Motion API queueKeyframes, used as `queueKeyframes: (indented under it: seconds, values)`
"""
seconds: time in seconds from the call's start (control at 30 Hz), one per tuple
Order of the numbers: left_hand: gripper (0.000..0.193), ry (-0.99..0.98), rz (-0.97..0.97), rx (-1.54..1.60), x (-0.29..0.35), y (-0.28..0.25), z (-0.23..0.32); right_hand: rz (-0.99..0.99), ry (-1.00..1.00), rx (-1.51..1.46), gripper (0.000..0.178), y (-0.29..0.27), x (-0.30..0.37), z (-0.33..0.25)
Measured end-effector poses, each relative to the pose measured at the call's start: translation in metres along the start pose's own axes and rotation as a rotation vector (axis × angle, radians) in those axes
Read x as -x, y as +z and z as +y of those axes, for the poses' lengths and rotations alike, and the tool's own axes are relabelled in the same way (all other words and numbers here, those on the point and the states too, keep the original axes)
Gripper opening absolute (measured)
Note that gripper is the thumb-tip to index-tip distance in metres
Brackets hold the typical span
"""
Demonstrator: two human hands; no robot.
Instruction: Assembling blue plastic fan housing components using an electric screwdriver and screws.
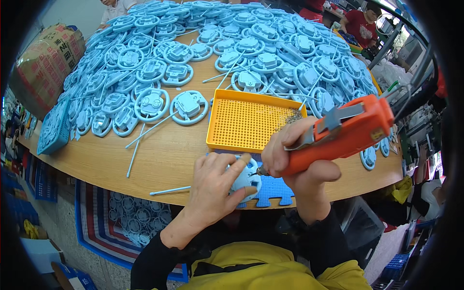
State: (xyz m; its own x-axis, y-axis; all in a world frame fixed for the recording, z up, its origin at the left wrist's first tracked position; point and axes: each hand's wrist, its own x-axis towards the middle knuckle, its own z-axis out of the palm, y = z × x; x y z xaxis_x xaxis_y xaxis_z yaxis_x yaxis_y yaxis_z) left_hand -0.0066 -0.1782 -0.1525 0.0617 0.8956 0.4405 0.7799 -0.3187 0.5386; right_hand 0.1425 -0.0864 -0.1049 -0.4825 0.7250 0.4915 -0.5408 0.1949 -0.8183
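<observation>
My left hand (212, 186) holds a light-blue, wheel-shaped plastic part (245, 180) down at the table's near edge, fingers and thumb around its sides. Under the part lies a blue foam mat (275, 189) with a notched edge. My right hand (309, 191) is wrapped round an orange electric screwdriver (343, 133), whose tip reaches the part's face. A thin light-blue rod (170, 191) sticks out to the left of my left hand. Just beyond my hands stands a yellow perforated tray (241, 126), with small metal screws (291, 117) heaped at its right end.
A large pile of similar light-blue wheel parts (251, 43) covers the back of the wooden table (169, 150). A blue basket (53, 128) stands at the left, near a wrapped brown bundle (46, 63). Below is a striped container of parts (140, 217). Other people sit across the table.
</observation>
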Motion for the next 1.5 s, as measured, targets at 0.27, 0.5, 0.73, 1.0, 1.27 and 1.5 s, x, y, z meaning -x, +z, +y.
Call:
queueKeyframes:
  seconds: [0.27, 0.5, 0.73, 1.0, 1.27, 1.5]
  values:
    - [0.095, -0.026, -0.041, -0.004, 0.014, 0.018, -0.012, 0.054, 0.163, -0.075, 0.076, -0.004, 0.012, 0.013]
    - [0.096, -0.062, -0.069, 0.028, 0.011, 0.016, -0.015, 0.031, 0.155, 0.122, 0.074, 0.004, 0.008, 0.010]
    - [0.096, -0.049, -0.070, 0.035, 0.010, 0.013, -0.016, 0.024, 0.197, 0.090, 0.072, 0.013, 0.006, 0.015]
    - [0.064, -0.189, -0.050, -0.104, 0.041, -0.044, -0.054, 0.081, -0.025, -0.047, 0.069, -0.034, -0.018, 0.010]
    - [0.086, -0.092, -0.033, -0.396, -0.037, -0.065, -0.127, 0.242, -0.114, 0.138, 0.066, -0.069, -0.060, 0.043]
    - [0.079, -0.309, -0.271, -0.440, -0.096, -0.035, -0.157, 0.190, -0.035, 0.085, 0.068, -0.066, -0.060, 0.058]
